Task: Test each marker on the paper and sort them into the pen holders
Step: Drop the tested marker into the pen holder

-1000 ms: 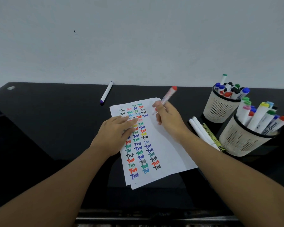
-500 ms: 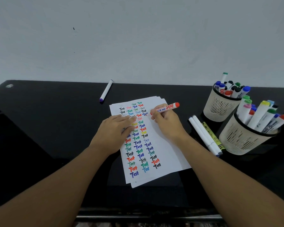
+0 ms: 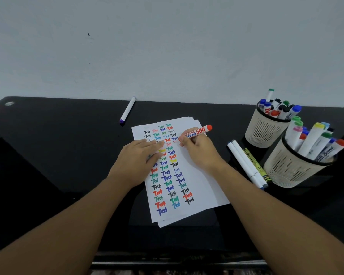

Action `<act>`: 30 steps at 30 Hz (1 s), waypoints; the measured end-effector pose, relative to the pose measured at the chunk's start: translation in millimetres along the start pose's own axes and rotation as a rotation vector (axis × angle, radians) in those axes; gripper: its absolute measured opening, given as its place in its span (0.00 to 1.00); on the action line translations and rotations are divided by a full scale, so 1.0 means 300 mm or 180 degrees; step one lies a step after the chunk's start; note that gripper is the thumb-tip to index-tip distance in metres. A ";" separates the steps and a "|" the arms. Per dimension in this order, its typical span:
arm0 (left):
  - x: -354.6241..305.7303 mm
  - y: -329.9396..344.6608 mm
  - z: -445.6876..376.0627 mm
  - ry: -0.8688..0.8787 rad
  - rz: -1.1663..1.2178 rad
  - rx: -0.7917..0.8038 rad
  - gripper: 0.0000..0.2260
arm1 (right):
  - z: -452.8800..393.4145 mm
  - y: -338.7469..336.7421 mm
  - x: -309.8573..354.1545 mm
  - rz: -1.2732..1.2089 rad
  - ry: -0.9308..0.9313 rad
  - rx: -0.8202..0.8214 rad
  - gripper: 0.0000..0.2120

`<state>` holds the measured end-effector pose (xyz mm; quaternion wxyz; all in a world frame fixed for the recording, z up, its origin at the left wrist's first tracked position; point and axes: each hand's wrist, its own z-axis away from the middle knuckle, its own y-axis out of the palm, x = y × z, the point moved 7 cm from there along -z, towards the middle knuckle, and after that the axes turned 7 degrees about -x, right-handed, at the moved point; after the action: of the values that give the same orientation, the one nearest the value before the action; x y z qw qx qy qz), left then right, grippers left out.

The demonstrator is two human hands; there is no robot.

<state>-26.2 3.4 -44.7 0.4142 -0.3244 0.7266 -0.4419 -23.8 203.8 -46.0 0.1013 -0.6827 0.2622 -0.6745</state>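
White paper point(image 3: 199, 175) with rows of "Test" in black, red, green, blue, yellow. Red-capped white marker point(image 3: 197, 132), red lettering. Glossy black counter point(image 3: 48, 145). Cream slotted pen holders point(image 3: 264, 130), black rims. White marker with purple end point(image 3: 127, 110). Pale grey wall point(image 3: 167, 46).

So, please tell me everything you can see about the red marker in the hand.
The red marker is a white whiteboard marker with red print, "500", and a red end pointing up-right. It lies tilted low over the paper, its tip at the sheet beside the written words. The right hand grips its lower part; nothing else touches it.
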 end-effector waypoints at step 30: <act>0.011 0.002 -0.002 0.0021 0.0141 -0.0126 0.22 | 0.018 -0.021 0.014 -0.0069 0.0033 -0.0121 0.12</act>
<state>-28.4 1.1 -46.1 0.4149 -0.3149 0.7436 -0.4193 -17.2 205.9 -39.6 0.0796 -0.6838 0.2680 -0.6740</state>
